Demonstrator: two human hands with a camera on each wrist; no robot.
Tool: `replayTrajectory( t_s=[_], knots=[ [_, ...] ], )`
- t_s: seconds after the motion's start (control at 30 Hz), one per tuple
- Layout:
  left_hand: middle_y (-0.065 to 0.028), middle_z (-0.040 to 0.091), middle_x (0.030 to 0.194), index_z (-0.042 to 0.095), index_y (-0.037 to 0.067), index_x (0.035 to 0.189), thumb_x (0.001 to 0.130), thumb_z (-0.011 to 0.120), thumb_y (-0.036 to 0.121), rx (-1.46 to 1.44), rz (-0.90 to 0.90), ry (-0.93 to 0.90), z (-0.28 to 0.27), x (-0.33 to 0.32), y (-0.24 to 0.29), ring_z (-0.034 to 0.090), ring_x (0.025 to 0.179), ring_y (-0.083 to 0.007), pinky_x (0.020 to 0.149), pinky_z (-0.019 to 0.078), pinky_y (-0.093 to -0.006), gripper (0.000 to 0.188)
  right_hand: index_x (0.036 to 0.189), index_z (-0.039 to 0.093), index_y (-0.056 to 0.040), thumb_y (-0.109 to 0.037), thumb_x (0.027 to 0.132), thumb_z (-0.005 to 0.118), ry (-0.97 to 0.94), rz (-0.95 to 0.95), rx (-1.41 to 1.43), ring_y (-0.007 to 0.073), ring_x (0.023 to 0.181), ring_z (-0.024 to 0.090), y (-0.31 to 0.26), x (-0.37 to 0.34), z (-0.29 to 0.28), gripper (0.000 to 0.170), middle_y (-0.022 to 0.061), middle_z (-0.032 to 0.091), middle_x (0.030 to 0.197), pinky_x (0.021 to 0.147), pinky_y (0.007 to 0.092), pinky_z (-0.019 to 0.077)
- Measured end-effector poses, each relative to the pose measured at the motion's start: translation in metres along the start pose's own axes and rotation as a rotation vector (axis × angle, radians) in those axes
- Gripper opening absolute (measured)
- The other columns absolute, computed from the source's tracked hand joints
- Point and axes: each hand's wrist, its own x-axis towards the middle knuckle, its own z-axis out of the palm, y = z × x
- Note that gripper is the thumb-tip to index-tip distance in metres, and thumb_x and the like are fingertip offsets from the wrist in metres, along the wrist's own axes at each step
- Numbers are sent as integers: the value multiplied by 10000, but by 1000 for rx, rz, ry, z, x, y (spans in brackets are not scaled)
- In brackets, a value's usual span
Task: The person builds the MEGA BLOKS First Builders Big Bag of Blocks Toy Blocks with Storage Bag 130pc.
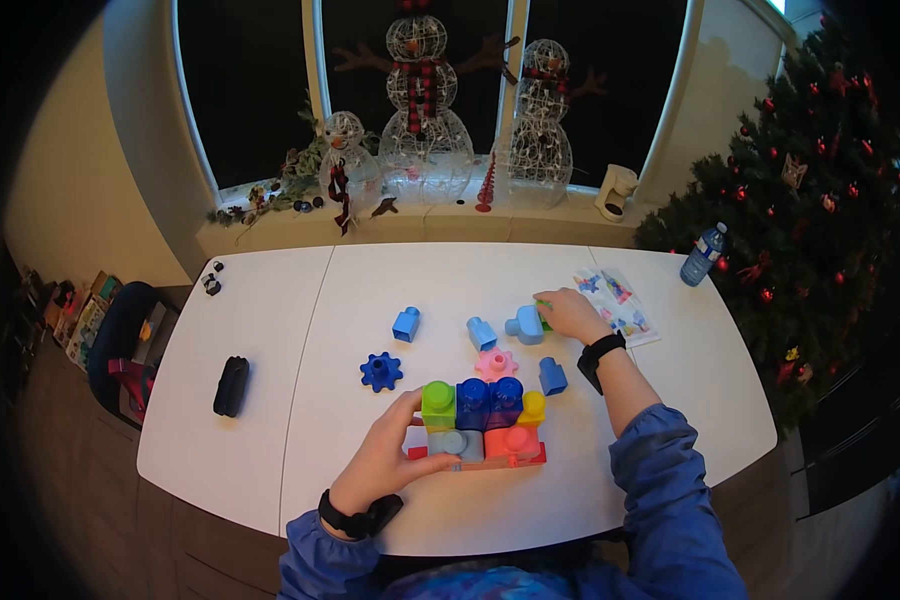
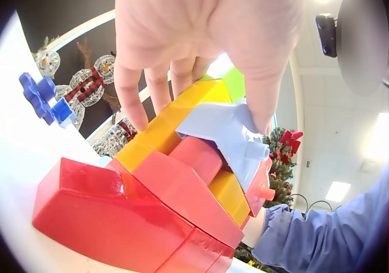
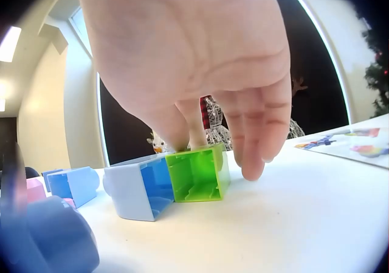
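A built stack of blocks stands near the table's front edge: a lime block (image 1: pixel 438 405), dark blue blocks (image 1: pixel 489 402), a yellow block (image 1: pixel 533 408), a grey-blue piece (image 1: pixel 453 443) and a coral piece (image 1: pixel 513 442) over red ones (image 2: pixel 121 212). My left hand (image 1: pixel 382 448) grips its left side, thumb in front on the grey-blue piece (image 2: pixel 225 130), fingers behind. Further back, my right hand (image 1: pixel 572 316) pinches a green block (image 3: pixel 197 174) lying on its side, its hollow underside showing in the right wrist view. That block lies against a light blue block (image 3: pixel 130 191).
Nearby lie a blue block (image 1: pixel 406 324), another light blue block (image 1: pixel 481 334), a medium blue block (image 1: pixel 552 376), a dark blue gear (image 1: pixel 380 372) and a pink gear (image 1: pixel 496 364). Further out are a printed sheet (image 1: pixel 634 322), a bottle (image 1: pixel 703 255) and a black case (image 1: pixel 231 386).
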Motion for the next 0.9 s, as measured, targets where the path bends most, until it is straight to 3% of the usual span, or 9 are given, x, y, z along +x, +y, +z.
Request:
replayTrajectory(
  t_s=[0.23, 0.33, 0.37, 0.47, 0.53, 0.57, 0.7, 0.9],
  knots=[
    [-148, 625, 1313, 502, 55, 1453, 804, 916, 241, 13, 28, 5, 0, 0, 0, 642, 1155, -312, 972, 538, -401, 792, 1266, 692, -75, -222, 883, 683, -89, 61, -52, 427, 1064, 677, -3, -15, -14, 410, 238, 735, 1099, 958, 491, 540],
    [-149, 623, 1321, 499, 54, 1458, 803, 918, 246, 15, 18, -1, 0, 0, 0, 641, 1164, -313, 974, 538, -401, 801, 1287, 662, -62, -152, 863, 710, 229, -1, 102, 421, 1011, 688, -30, -37, -41, 436, 236, 715, 1140, 919, 466, 560],
    [-150, 622, 1325, 497, 53, 1460, 802, 919, 248, 10, 14, -2, 0, 0, 0, 641, 1166, -314, 975, 538, -401, 805, 1334, 611, -68, -84, 863, 724, 320, -48, 215, 355, 1019, 716, -43, -46, -50, 484, 182, 733, 1098, 909, 430, 570],
    [-149, 623, 1332, 495, 52, 1464, 798, 921, 252, 15, 12, -3, -1, 1, -2, 641, 1169, -313, 978, 537, -400, 815, 1372, 593, -62, -63, 908, 722, 296, -87, 714, 245, 993, 735, -98, -93, -86, 482, 124, 737, 1088, 895, 359, 566],
    [-149, 625, 1334, 495, 51, 1466, 795, 924, 254, 21, 11, 2, 0, 0, -2, 642, 1169, -312, 978, 536, -399, 822, 1405, 567, -40, -40, 928, 719, 260, -202, 879, 171, 1004, 728, -105, -120, -86, 500, 92, 723, 1155, 917, 320, 553],
    [-148, 626, 1333, 494, 51, 1466, 793, 925, 255, 21, 9, 4, 0, 1, 0, 643, 1168, -311, 978, 535, -399, 825, 1410, 556, -28, -26, 905, 745, 283, -242, 895, 195, 1030, 723, -113, -134, -87, 539, 114, 699, 1241, 941, 335, 552],
    [-109, 616, 1281, 503, 26, 1456, 750, 962, 212, 19, 16, 23, 1, 1, -1, 642, 1144, -251, 1014, 534, -400, 863, 1392, 572, -38, -8, 885, 777, 275, -337, 846, 245, 1085, 700, -126, -167, -78, 548, 142, 683, 1253, 963, 348, 546],
    [-101, 620, 1263, 512, 26, 1444, 749, 960, 201, 35, 34, 29, 1, 1, -1, 647, 1139, -250, 1011, 537, -396, 846, 1381, 573, -52, 18, 892, 769, 303, -430, 745, 281, 1167, 663, -129, -173, -60, 531, 179, 651, 1300, 1005, 378, 536]
  ],
)
